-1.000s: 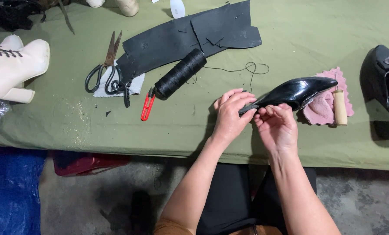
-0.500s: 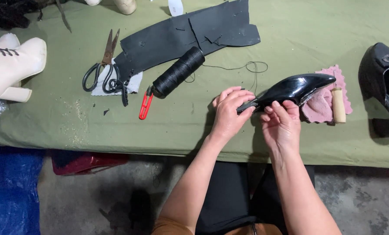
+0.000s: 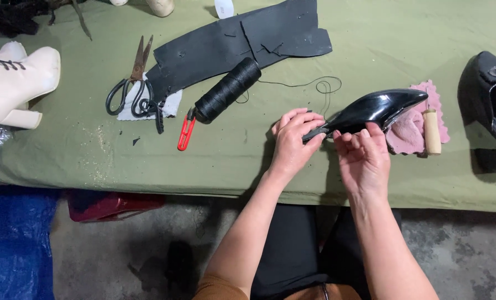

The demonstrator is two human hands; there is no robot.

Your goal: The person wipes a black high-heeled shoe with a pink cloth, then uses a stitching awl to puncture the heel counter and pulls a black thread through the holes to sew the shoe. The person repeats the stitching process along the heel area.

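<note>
A glossy black pointed shoe (image 3: 378, 108) lies with its toe toward the right on the green table cloth (image 3: 370, 50). My left hand (image 3: 294, 140) grips the shoe's rear end with closed fingers. My right hand (image 3: 364, 158) sits just below the shoe's middle, fingertips touching its underside. A thin black thread (image 3: 314, 86) runs from a black thread spool (image 3: 227, 90) to a loop near the shoe.
Scissors (image 3: 130, 83), a red thread snipper (image 3: 185, 132) and black leather pieces (image 3: 242, 41) lie to the left. A cream boot (image 3: 14, 83) stands far left. A pink cloth (image 3: 411, 130), a wooden-handled awl (image 3: 431, 130) and another black shoe (image 3: 489, 100) are at right.
The shoe and both hands stay together; my right hand has shifted slightly along the shoe's underside. Nothing else on the table moved.
</note>
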